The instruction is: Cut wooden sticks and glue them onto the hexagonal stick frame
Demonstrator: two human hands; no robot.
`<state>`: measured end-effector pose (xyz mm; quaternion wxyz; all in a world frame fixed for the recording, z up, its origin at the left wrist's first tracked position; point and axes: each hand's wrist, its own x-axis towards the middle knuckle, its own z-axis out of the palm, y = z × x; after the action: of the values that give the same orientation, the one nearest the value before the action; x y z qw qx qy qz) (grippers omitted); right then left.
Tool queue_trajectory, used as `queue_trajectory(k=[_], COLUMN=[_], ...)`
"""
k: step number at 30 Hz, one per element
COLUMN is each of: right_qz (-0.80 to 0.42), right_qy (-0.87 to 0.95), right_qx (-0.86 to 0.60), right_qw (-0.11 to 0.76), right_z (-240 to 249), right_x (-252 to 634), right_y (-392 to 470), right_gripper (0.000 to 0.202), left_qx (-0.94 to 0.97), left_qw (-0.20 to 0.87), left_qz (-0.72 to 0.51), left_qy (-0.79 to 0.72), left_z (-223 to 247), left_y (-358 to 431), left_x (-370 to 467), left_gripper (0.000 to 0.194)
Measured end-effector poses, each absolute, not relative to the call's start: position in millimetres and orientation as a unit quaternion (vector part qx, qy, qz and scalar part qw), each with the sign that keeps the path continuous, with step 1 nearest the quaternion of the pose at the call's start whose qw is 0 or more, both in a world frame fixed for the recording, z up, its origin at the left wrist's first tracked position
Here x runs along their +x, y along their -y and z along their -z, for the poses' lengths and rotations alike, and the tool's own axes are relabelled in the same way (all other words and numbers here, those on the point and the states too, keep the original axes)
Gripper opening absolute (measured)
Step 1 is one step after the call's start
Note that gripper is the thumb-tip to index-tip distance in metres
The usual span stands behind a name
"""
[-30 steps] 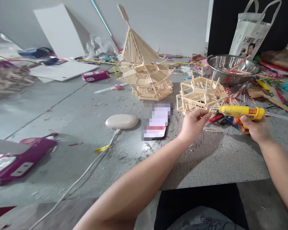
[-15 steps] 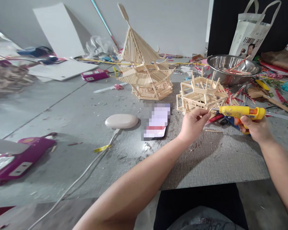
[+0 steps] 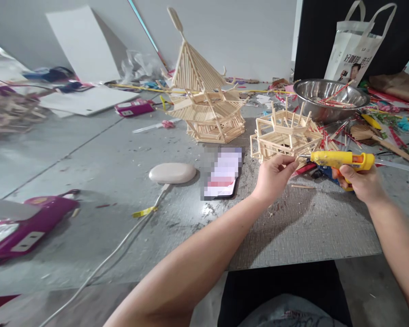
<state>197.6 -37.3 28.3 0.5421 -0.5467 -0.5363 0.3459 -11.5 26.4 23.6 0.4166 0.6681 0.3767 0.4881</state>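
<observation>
My right hand (image 3: 357,181) is wrapped round the handle of a yellow glue gun (image 3: 337,159), its nozzle pointing left. My left hand (image 3: 276,175) is closed in a pinch right at the nozzle tip; what it pinches is too small to make out. Just behind the left hand stands a small open frame of wooden sticks (image 3: 286,131), with short sticks rising from its upper ring. Farther left is a taller stick pavilion (image 3: 207,100) with a pointed roof. A loose stick (image 3: 302,186) lies on the table below the nozzle.
A phone (image 3: 223,172) and a white oval device (image 3: 172,173) with a cable lie left of my hands. Behind them a metal bowl (image 3: 330,102) stands among scraps and sticks. A purple device (image 3: 34,222) sits at left. The table's front edge (image 3: 303,261) is near me.
Hardly anything differs. The glue gun and my right hand appear very slightly farther left, and the nozzle stays at my left fingertips.
</observation>
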Motion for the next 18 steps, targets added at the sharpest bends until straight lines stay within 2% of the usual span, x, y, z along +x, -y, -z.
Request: queue_trajectory(k=[9, 18], right_qz=[-0.360, -0.348], right_qy=[0.540, 0.549], right_qx=[-0.539, -0.543], right_qw=[0.537, 0.532], right_z=[-28.6, -27.4], right_x=[197.1, 200.0], right_y=[38.3, 38.3], right_gripper=[0.034, 0.032], left_qx=[0.603, 0.598], left_qw=[0.516, 0.525], left_qz=[-0.473, -0.469], left_qy=[-0.382, -0.384], left_z=[-27.5, -26.2], left_y=[-26.1, -26.8], left_x=[-9.8, -9.4], left_gripper=[0.014, 0.013])
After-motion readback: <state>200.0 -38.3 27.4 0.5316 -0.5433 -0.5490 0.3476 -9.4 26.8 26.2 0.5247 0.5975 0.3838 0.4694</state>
